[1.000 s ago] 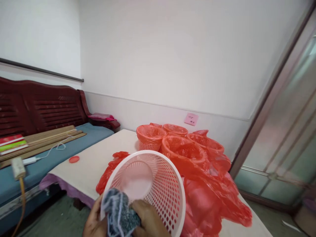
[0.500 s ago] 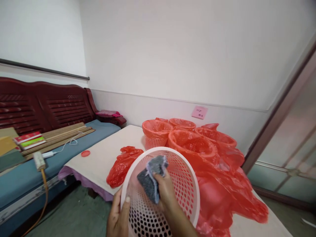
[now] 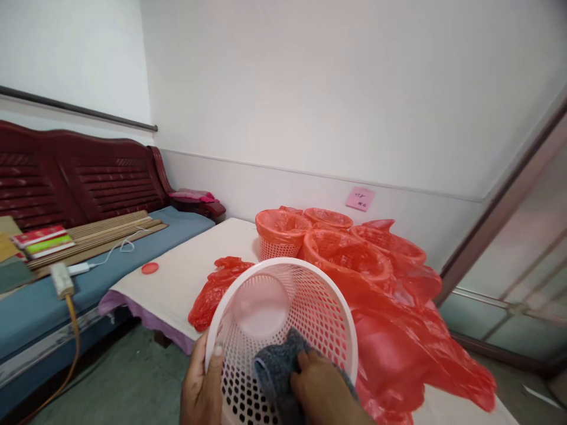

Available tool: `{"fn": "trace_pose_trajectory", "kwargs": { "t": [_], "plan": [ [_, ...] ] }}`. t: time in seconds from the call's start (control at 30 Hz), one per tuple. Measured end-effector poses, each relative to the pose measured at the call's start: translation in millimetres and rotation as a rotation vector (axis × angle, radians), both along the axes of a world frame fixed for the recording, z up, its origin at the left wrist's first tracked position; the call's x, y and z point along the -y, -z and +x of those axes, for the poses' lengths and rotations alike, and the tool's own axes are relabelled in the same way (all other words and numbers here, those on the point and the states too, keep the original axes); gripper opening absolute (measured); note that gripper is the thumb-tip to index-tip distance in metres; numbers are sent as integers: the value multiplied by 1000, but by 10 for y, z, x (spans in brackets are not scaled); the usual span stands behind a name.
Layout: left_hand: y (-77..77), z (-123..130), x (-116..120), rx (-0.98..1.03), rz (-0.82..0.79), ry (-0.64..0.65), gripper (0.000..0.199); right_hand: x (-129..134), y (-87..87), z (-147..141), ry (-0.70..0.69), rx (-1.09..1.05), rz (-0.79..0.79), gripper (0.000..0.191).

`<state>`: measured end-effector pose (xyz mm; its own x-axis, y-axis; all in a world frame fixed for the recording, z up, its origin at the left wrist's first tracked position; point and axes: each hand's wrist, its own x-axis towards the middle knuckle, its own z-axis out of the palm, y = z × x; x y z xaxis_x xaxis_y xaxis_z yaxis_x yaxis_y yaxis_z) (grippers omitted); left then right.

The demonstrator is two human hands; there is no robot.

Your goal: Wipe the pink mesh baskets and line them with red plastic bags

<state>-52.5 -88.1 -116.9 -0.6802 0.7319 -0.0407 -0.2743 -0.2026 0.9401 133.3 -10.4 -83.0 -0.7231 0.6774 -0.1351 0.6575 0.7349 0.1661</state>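
Observation:
A white plastic basket [image 3: 261, 313] with holed sides is tilted so its mouth faces me. My left hand [image 3: 204, 381] grips its rim at the lower left, thumb on the inside. My right hand [image 3: 325, 381] reaches into the mouth, closed around a grey cloth [image 3: 279, 366] that lies against the lower inner wall. The right fingertips are partly buried in the cloth.
Behind it stand several baskets lined with red plastic bags [image 3: 283, 224]. A loose red bag [image 3: 217, 292] and a red disc [image 3: 149, 268] lie on the table [image 3: 177, 289]. More red film [image 3: 398, 348] spreads right. A wooden sofa [image 3: 101, 183] stands left.
My right hand and the cloth have moved down inside the basket, from near its middle to the lower wall, uncovering the basket's bottom. My left hand keeps its hold on the rim.

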Motion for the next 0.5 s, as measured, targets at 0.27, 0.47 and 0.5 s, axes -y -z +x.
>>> {"fn": "trace_pose_trajectory", "kwargs": {
  "t": [0.27,0.47,0.5],
  "plan": [
    [95,52,-61,237,5,3,79,-90,-121,124,296,-455,-264,27],
    [-187,217,32,186,-6,30,72,143,40,-588,265,-1194,-1099,22],
    [-240,248,49,184,-5,35,71,134,-13,-723,256,-1374,-1235,22]
  ]
}}
